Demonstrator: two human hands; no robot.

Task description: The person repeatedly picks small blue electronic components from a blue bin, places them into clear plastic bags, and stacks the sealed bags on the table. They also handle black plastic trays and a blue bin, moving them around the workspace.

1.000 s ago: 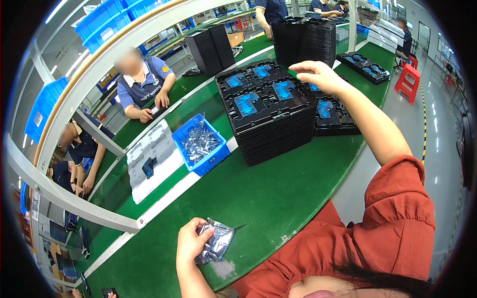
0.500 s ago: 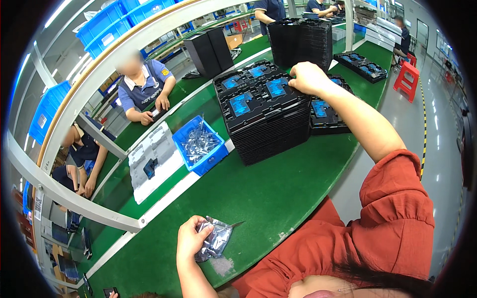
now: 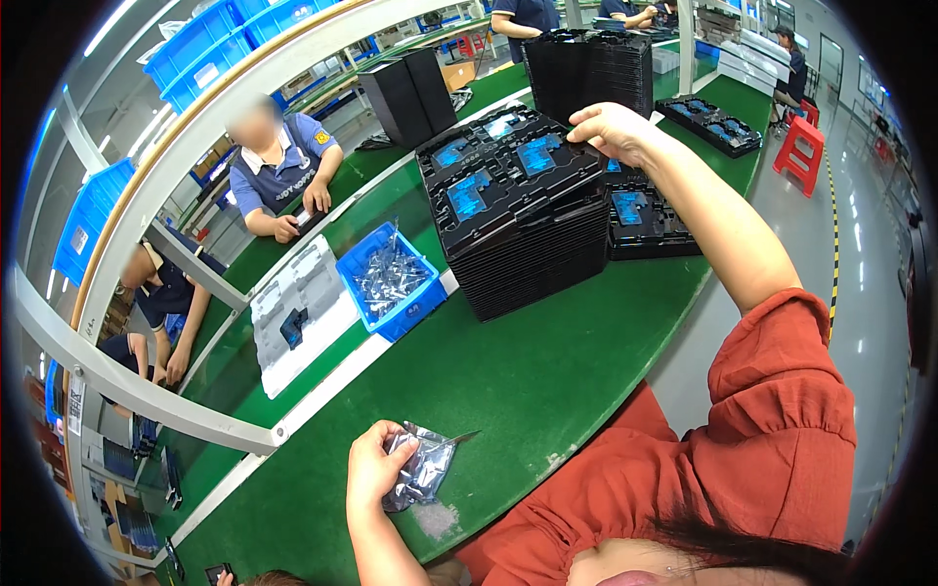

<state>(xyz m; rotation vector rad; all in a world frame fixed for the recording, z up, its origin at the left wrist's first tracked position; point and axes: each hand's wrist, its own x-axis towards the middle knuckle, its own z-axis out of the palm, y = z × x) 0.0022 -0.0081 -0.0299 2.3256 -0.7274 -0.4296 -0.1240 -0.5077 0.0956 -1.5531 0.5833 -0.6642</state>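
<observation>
My right hand (image 3: 611, 133) grips the far right edge of the top black plastic tray (image 3: 505, 174). That tray is tilted, its right side raised off the tall stack of black trays (image 3: 535, 256) under it. Blue flat parts sit in the tray's recesses. Down near the table's front edge, my left hand (image 3: 379, 461) is closed on a shiny silver antistatic bag (image 3: 426, 467). A thin dark strip sticks out at the bag's upper right; what the bag holds is hard to make out.
Left of the stack stands a blue bin (image 3: 405, 311) of silvery bags, beside a white foam tray (image 3: 280, 354) bearing a small dark part. More black trays (image 3: 650, 217) lie right of the stack, with another tall stack (image 3: 589, 76) behind. A co-worker (image 3: 283, 166) sits across the green table (image 3: 508, 376).
The top tray's right side has come up with my right hand, opening a gap above the stack. My left hand keeps the silver bag in about the same place.
</observation>
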